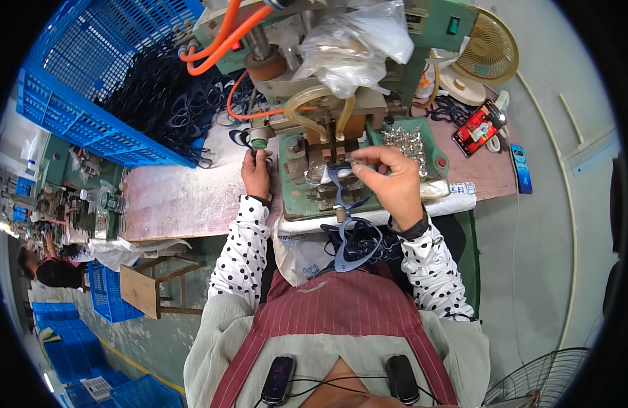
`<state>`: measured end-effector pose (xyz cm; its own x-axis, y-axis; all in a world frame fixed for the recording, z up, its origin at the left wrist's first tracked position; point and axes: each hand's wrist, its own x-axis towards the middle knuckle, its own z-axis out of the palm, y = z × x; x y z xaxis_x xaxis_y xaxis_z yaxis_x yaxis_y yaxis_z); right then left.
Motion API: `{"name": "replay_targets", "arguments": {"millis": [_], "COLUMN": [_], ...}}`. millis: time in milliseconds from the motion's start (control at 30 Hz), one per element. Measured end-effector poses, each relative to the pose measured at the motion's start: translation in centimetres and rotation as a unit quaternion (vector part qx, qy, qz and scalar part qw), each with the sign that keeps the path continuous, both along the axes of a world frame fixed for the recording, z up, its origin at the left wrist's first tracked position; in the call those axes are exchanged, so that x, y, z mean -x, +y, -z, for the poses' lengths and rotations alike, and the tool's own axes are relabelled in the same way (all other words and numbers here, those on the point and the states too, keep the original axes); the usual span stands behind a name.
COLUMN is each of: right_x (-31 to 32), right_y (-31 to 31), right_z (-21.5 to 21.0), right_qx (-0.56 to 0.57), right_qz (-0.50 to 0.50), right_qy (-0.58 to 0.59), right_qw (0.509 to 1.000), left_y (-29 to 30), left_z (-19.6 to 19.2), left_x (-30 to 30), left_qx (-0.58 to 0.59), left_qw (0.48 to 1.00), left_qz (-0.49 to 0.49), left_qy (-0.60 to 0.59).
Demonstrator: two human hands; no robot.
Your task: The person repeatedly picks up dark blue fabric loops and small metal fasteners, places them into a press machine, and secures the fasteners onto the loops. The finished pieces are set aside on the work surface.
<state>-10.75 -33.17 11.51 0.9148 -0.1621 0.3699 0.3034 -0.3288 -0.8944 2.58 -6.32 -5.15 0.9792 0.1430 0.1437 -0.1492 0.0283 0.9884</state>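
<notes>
A green press machine [310, 204] stands on the bench in front of me. A blue strap [348, 197] with looped openings hangs from its tooling down toward my lap. My right hand [392, 180] is at the right side of the tooling, its thumb and forefinger pinched close to the strap's upper end; what lies between them is too small to tell. Left of the press, my left hand [256, 175] is closed at the tail of a dark blue looped strap [239, 138], just under a round green button [259, 144]. More blue straps [368, 241] lie in a heap on my lap.
A green tray of small metal fittings [406, 144] sits right of the tooling. A blue crate [76, 115] of dark straps is tipped at the left. Orange hoses [215, 51] cross above. A fan [487, 51], a red package [478, 128] and a wooden stool [141, 291] stand around.
</notes>
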Motion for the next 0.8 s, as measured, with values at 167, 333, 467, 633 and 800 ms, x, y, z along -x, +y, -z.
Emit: {"name": "replay_targets", "arguments": {"millis": [167,333,467,633,800], "right_x": [-0.6,-1.6,-1.7,-2.4,-3.1], "right_y": [0.9,2.0,2.3,0.0,-9.1], "right_z": [-0.3,-1.5,-1.5,0.1,8.2], "right_qx": [-0.055,-0.114,-0.129,-0.083,0.129], "right_qz": [0.017,-0.014,-0.007,0.018,0.28], "right_qy": [0.084,0.103,0.105,0.017,0.046], "right_qw": [0.995,0.988,0.986,0.996,0.95], "left_y": [-1.7,-3.6,-4.4,-8.2,-8.8], "left_z": [-7.0,-12.3,-15.7,-15.5,-14.6], "left_x": [3.1,7.7,10.4,11.8,11.5], "left_qx": [0.001,-0.136,-0.321,-0.289,-0.265], "left_qw": [0.997,0.967,0.823,0.747,0.747], "left_qz": [-0.007,-0.037,0.056,0.248,0.289], "left_qy": [-0.079,-0.214,-0.465,-0.545,-0.536]}}
